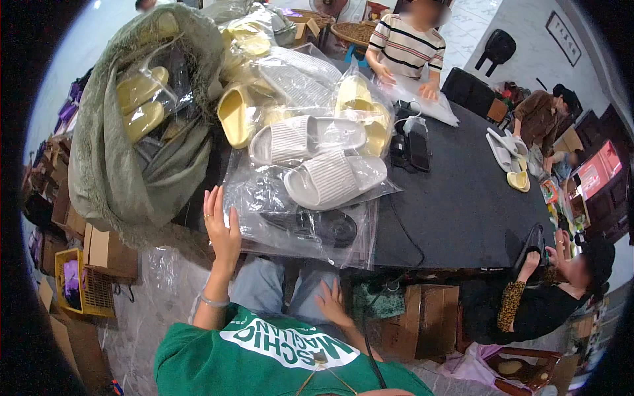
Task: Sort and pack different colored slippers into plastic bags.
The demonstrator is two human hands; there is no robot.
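Note:
My left hand (223, 224) is open, its fingers stretched out at the near left edge of the black table, against the side of a stack of clear plastic bags (254, 228). My right hand (333, 305) lies low over my lap, fingers apart, holding nothing. On top of the stack is a bagged pair of light grey ribbed slippers (335, 178). Beneath them a dark slipper (337, 228) shows through the plastic. A pale yellow slipper (233, 119) stands tilted left of the grey pair, and more bagged yellow slippers (356, 96) lie behind.
A large green woven sack (99, 152) with bagged yellow slippers fills the left side. Phones and cables (416, 148) lie right of the pile on the table (462, 211). Loose slippers (507, 152) lie farther right. Other people work opposite and at right. Cardboard boxes (422, 320) stand below.

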